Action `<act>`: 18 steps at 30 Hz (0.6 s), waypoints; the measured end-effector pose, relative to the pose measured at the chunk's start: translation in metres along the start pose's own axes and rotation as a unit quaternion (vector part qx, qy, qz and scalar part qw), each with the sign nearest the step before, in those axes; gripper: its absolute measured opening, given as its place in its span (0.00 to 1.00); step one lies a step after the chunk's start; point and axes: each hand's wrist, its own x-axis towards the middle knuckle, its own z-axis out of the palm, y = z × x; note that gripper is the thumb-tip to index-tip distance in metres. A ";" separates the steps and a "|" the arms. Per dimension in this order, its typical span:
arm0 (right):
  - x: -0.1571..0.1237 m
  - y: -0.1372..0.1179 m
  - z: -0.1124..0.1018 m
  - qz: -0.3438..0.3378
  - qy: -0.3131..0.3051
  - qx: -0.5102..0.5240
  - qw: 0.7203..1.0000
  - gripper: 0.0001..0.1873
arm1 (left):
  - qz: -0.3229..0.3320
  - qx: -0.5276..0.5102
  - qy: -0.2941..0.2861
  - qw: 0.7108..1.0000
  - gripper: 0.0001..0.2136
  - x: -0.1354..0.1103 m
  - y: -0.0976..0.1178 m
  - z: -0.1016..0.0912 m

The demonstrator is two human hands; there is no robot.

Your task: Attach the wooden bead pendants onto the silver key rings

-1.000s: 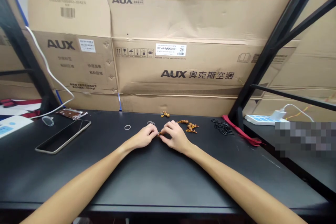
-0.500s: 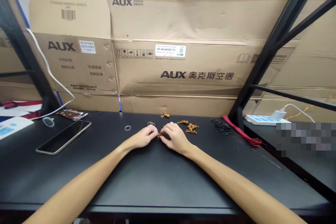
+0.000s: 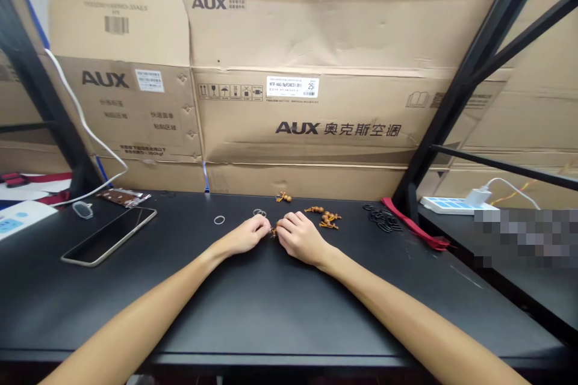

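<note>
My left hand (image 3: 250, 234) is closed in a pinch, its fingertips pressed together. What it pinches is too small and hidden to make out. Close beside it, my right hand (image 3: 300, 237) has its fingers curled round a small brown beaded pendant (image 3: 273, 232), mostly covered by the fingers. Part of the pendant shows in the narrow gap between the two hands. Just behind the left hand lie metal rings (image 3: 259, 212), and one single ring (image 3: 219, 220) rests further left. Behind the right hand are more wooden bead pendants with orange-brown cord (image 3: 326, 218).
Another bead pendant (image 3: 284, 197) lies near the cardboard wall (image 3: 307, 180). Black loops (image 3: 385, 219) and a red strap (image 3: 415, 228) are on the right of the black table (image 3: 280, 313). A phone (image 3: 111, 236) and a plastic packet (image 3: 123, 197) lie left. A power strip (image 3: 456, 207) stands far right.
My right hand's fingers have curled in more over the pendant and turned slightly. The left hand keeps nearly the same place and pinch.
</note>
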 end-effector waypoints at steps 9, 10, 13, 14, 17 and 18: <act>0.000 0.000 -0.001 -0.021 -0.001 -0.015 1.000 0.13 | 0.004 -0.004 -0.014 1.000 0.14 -0.001 0.002 -0.003; 0.000 0.000 -0.001 -0.026 -0.002 -0.014 1.000 0.13 | 0.001 -0.004 -0.010 1.000 0.15 -0.001 0.002 -0.002; -0.001 0.001 -0.001 -0.029 0.001 0.003 1.000 0.12 | -0.010 -0.004 -0.008 1.000 0.15 -0.002 0.001 -0.002; -0.001 0.001 0.000 -0.028 0.003 0.010 1.000 0.12 | -0.012 -0.006 -0.008 1.000 0.15 -0.002 0.001 -0.002; -0.002 0.002 0.002 -0.024 0.006 0.032 0.999 0.13 | -0.013 -0.008 -0.010 1.000 0.15 -0.002 0.001 -0.002; -0.002 0.002 0.002 -0.023 0.006 0.041 0.999 0.13 | -0.010 -0.007 -0.010 1.000 0.15 -0.002 0.001 -0.002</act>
